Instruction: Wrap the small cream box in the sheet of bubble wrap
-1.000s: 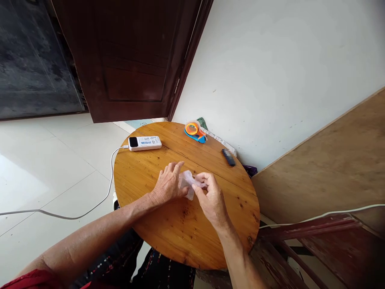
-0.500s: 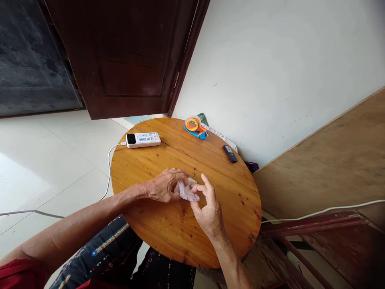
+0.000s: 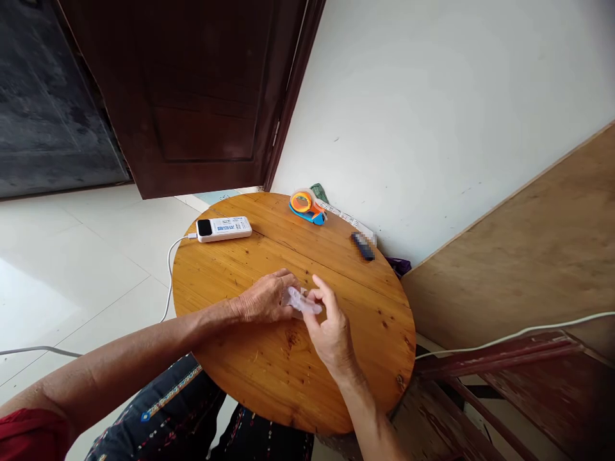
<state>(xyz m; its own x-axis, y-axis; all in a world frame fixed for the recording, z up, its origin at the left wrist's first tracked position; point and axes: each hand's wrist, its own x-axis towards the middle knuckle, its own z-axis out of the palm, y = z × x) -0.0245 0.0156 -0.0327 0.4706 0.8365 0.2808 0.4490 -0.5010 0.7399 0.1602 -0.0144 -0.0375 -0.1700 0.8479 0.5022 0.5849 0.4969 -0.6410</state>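
A small translucent, pale purple item point(image 3: 303, 302) with a bumpy edge is between my two hands, above the round wooden table point(image 3: 288, 371). My left hand point(image 3: 271, 296) holds its left side, fingers curled over it and fingertips partly hidden. My right hand point(image 3: 330, 323) pinches its right end between thumb and index finger, with another finger raised. The item looks folded or tilted, and its exact kind cannot be made out.
A white power bank point(image 3: 223, 229) with a plugged-in cable lies at the table's back left. An orange and blue tape dispenser point(image 3: 308, 206) stands at the back edge. A dark, pixelated object point(image 3: 362, 246) lies at the right, near the wall.
My right thumb and index finger have closed on the item's right end. The item has tilted and looks narrower. The whole view has shifted slightly.
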